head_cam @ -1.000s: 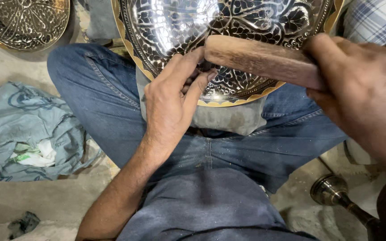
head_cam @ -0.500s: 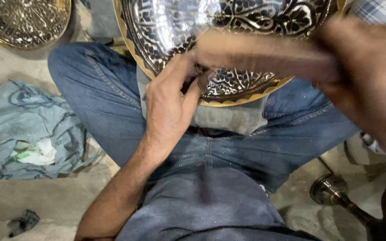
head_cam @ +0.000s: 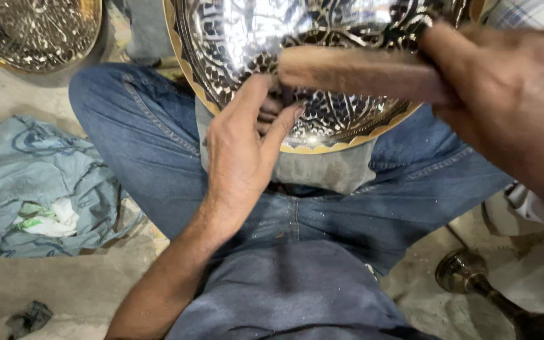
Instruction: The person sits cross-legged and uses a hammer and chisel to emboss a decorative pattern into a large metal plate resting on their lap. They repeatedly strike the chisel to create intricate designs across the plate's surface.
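1. Left hand (head_cam: 243, 148) pinches a small punch (head_cam: 286, 96) upright on the tray (head_cam: 221, 69), steadying its tip
2. Right hand (head_cam: 505, 107) clenched round a wooden mallet (head_cam: 354, 72), blurred, over the punch
3. Tray rests on lap, propped on a grey pad (head_cam: 322, 170); shiny, floral engraving, gold rim

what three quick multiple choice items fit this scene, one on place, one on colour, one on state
1. Where does the engraved metal plate rest?
A. on the person's lap
B. on a shelf
C. in a sink

2. What colour are the trousers?
A. red
B. blue
C. white

3. What does the right hand hold?
A. nothing
B. a cup
C. a wooden handle

Answers: 1 A, the plate lies over the thighs. 2 B, blue denim. 3 C, its fingers wrap the handle, while the left hand pinches a small tool at the plate.
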